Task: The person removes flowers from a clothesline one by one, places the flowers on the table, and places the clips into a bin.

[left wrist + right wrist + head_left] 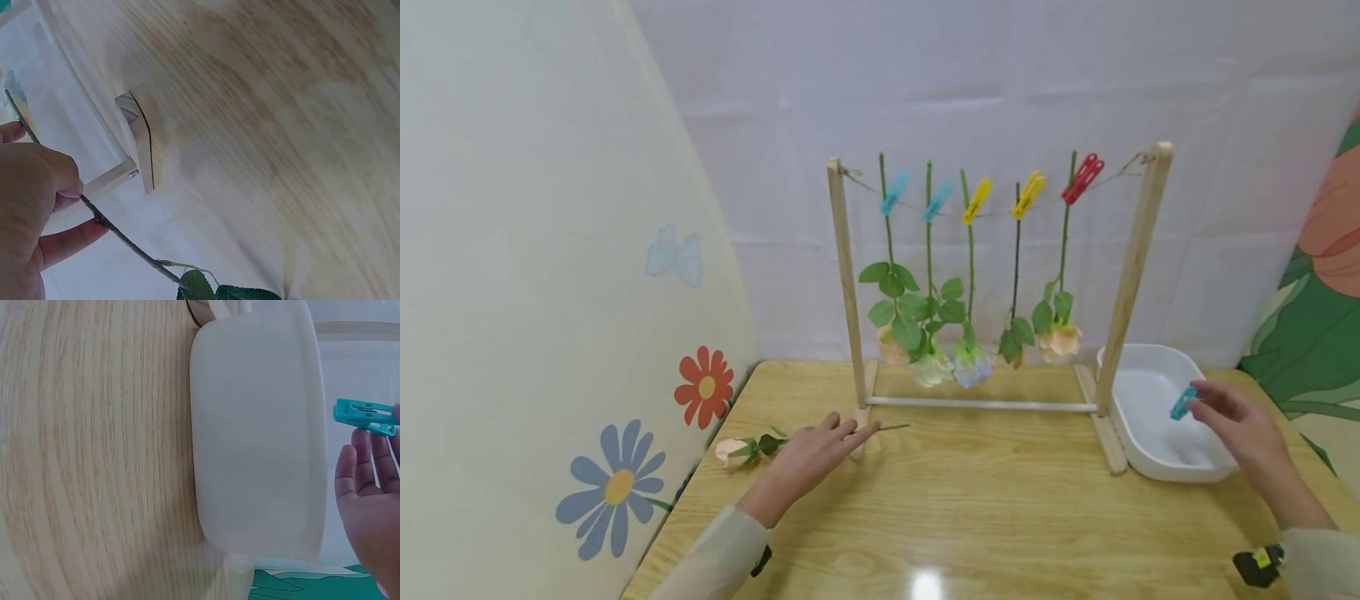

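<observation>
My left hand (823,454) pinches the thin stem of an artificial rose (736,452) near the table's left side. Its pale pink bloom points left, and the stem tip sticks out past my fingers to the right. In the left wrist view the dark green stem (134,249) runs between thumb and fingers, with leaves at its lower end. My right hand (1243,425) holds a teal clothespin (1183,402) by its end, over the white basin. Seen from the right wrist, the clothespin (362,415) sits at the fingertips above the basin rim.
A wooden frame (1131,275) stands at the back, a string across its top. Several roses (1060,340) hang head down from it on blue, yellow and red clothespins (1083,178). The white basin (1180,471) stands by its right foot. Painted walls (617,487) flank the table.
</observation>
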Demonstrator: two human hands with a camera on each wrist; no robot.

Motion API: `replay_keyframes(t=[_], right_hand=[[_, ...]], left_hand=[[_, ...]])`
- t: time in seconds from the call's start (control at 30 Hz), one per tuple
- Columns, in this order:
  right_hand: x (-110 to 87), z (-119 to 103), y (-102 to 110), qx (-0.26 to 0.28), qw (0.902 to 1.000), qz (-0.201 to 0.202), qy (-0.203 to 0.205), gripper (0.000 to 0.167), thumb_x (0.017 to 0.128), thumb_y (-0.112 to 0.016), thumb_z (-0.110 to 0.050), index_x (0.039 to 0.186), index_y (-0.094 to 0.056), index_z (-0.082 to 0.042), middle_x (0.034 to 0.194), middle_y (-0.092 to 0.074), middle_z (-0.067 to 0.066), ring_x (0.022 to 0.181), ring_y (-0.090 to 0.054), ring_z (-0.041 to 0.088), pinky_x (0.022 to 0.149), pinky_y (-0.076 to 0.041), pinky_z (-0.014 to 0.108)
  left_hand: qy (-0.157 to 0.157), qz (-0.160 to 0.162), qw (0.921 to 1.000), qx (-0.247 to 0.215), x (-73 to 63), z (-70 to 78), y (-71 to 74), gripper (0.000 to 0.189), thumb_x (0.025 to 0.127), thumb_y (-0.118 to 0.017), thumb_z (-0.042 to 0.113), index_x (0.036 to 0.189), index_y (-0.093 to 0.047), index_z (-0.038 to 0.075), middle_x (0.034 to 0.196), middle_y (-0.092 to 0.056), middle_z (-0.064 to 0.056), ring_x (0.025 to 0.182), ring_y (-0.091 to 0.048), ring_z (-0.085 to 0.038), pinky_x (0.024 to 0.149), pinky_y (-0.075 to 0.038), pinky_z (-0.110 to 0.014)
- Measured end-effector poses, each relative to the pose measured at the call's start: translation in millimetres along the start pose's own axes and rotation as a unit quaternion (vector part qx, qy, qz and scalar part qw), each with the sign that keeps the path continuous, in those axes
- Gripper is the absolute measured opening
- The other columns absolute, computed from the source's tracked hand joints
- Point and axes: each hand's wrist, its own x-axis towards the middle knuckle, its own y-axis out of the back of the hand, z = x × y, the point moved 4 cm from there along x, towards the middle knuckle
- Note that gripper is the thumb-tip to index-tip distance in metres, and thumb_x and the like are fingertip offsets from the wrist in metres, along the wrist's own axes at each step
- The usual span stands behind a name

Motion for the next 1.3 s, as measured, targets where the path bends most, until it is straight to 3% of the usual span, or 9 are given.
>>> replay_keyframes(t=[0.23, 0.53, 0.63, 0.7, 0.77, 0.87, 0.93, 1.0, 1.3], right_hand=[[-0.7, 1, -1, -0.062, 0.998, -0.007, 0.012, 0.057, 0.102, -0.059, -0.04, 0.14, -0.05, 0.002, 0.096, -0.052, -0.034, 0.087, -0.045, -0.013, 0.069, -0.044, 0.009], [0.4, 3, -3, -0.114, 0.9928, -0.022, 0.027, 0.058, 0.104, -0.056, -0.037, 0.141, -0.049, 0.007, 0.106, -0.058, -0.013, 0.085, -0.041, -0.017, 0.068, -0.044, 0.011], [0.4, 3, -3, -0.124, 0.9914, -0.023, 0.035, 0.056, 0.104, -0.056, -0.035, 0.14, -0.049, 0.008, 0.11, -0.064, 0.005, 0.085, -0.041, -0.017, 0.067, -0.044, 0.01], [0.3, 3, -4, -0.133, 0.9902, -0.026, 0.035, 0.056, 0.105, -0.055, -0.035, 0.14, -0.049, 0.008, 0.116, -0.064, 0.02, 0.09, -0.046, -0.01, 0.066, -0.044, 0.011], [0.4, 3, -4, -0.141, 0.9889, -0.031, 0.033, 0.056, 0.105, -0.054, -0.035, 0.141, -0.048, 0.009, 0.122, -0.06, 0.03, 0.097, -0.055, 0.006, 0.068, -0.045, 0.014], [1.3, 4, -3, -0.146, 0.988, -0.046, 0.022, 0.059, 0.106, -0.051, -0.036, 0.143, -0.045, 0.01, 0.13, -0.054, 0.037, 0.108, -0.057, 0.038, 0.078, -0.053, 0.032], [2.3, 5, -3, -0.147, 0.9875, -0.056, 0.015, 0.06, 0.107, -0.05, -0.037, 0.143, -0.043, 0.01, 0.133, -0.051, 0.038, 0.115, -0.052, 0.05, 0.083, -0.053, 0.047], [3.6, 6, -3, -0.146, 0.9871, -0.065, 0.009, 0.061, 0.107, -0.049, -0.037, 0.144, -0.042, 0.011, 0.135, -0.049, 0.039, 0.117, -0.049, 0.053, 0.086, -0.05, 0.058], [7.5, 3, -8, -0.145, 0.9872, -0.065, 0.019, 0.064, 0.107, -0.049, -0.035, 0.148, -0.034, 0.013, 0.136, -0.048, 0.039, 0.121, -0.047, 0.056, 0.092, -0.045, 0.066]], left_hand=[[0.007, 0.0, 1.0, -0.004, -7.7, -3.3, -5.4, 0.081, 0.085, -0.071, -0.015, 0.152, -0.047, 0.022, 0.106, -0.056, 0.003, 0.076, -0.037, -0.013, 0.047, -0.016, -0.021], [0.012, 0.006, 0.9999, -0.01, -12.8, -5.1, -11.8, 0.079, 0.082, -0.074, -0.015, 0.149, -0.051, 0.022, 0.102, -0.056, 0.002, 0.076, -0.04, -0.014, 0.045, -0.018, -0.021], [0.014, 0.005, 0.9999, -0.006, -14.6, -6.1, -13.9, 0.081, 0.081, -0.074, -0.015, 0.149, -0.05, 0.023, 0.102, -0.056, 0.001, 0.077, -0.042, -0.014, 0.045, -0.018, -0.021], [0.014, 0.002, 0.9999, -0.002, -15.6, -6.4, -15.2, 0.082, 0.081, -0.074, -0.015, 0.149, -0.05, 0.023, 0.102, -0.056, 0.001, 0.077, -0.043, -0.015, 0.045, -0.018, -0.022], [0.015, -0.002, 0.9999, 0.001, -16.6, -6.6, -16.3, 0.082, 0.082, -0.074, -0.015, 0.15, -0.049, 0.024, 0.102, -0.055, 0.0, 0.078, -0.043, -0.015, 0.045, -0.018, -0.022], [0.017, -0.007, 0.9998, 0.007, -17.3, -6.5, -17.3, 0.076, 0.083, -0.075, -0.012, 0.146, -0.051, 0.022, 0.101, -0.055, 0.0, 0.079, -0.046, -0.016, 0.044, -0.02, -0.022], [0.018, -0.009, 0.9997, 0.013, -17.0, -6.2, -17.4, 0.067, 0.085, -0.075, -0.009, 0.141, -0.053, 0.02, 0.099, -0.055, -0.001, 0.08, -0.049, -0.017, 0.043, -0.021, -0.023], [0.017, -0.01, 0.9996, 0.019, -16.6, -5.9, -17.6, 0.06, 0.085, -0.076, -0.007, 0.135, -0.054, 0.018, 0.098, -0.055, -0.002, 0.081, -0.051, -0.018, 0.042, -0.023, -0.022], [0.029, -0.008, 0.9996, 0.0, -17.1, -6.7, -17.7, 0.065, 0.084, -0.075, -0.011, 0.139, -0.054, 0.017, 0.1, -0.058, -0.002, 0.084, -0.054, -0.018, 0.042, -0.026, -0.02]])
